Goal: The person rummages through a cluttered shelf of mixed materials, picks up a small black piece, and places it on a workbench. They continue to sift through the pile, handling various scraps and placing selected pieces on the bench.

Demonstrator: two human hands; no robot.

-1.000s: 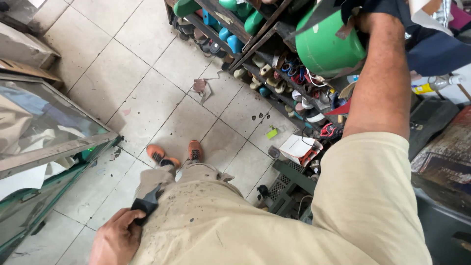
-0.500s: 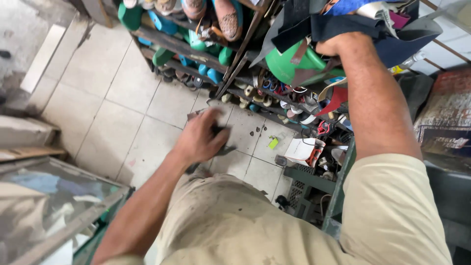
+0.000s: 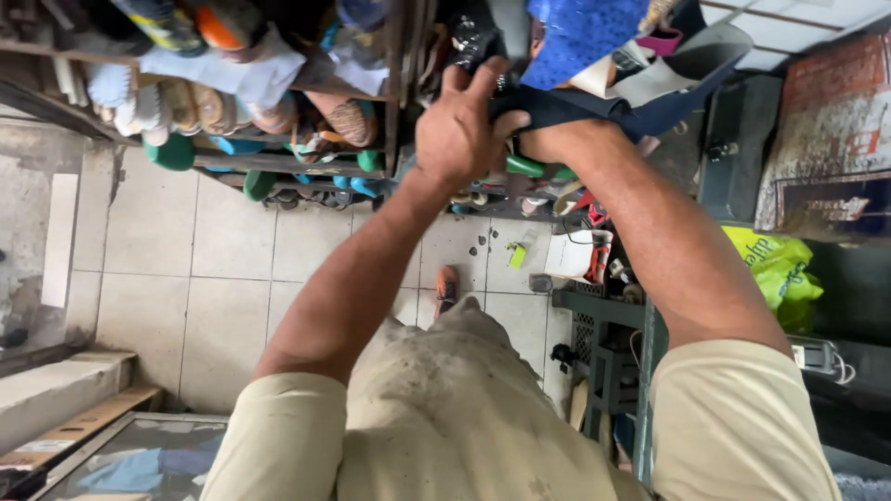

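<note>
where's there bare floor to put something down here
Bare tiled floor lies left of the left arm, bordered by the shoe rack above and the step below. Right of the foot, by the metal stand, it is crowded.

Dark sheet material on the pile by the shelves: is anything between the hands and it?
Nothing visible. The left hand already lies on the dark sheet material with its fingers over the edge. The right hand is at the same piece, mostly hidden behind the left, so its grip cannot be made out.
</note>
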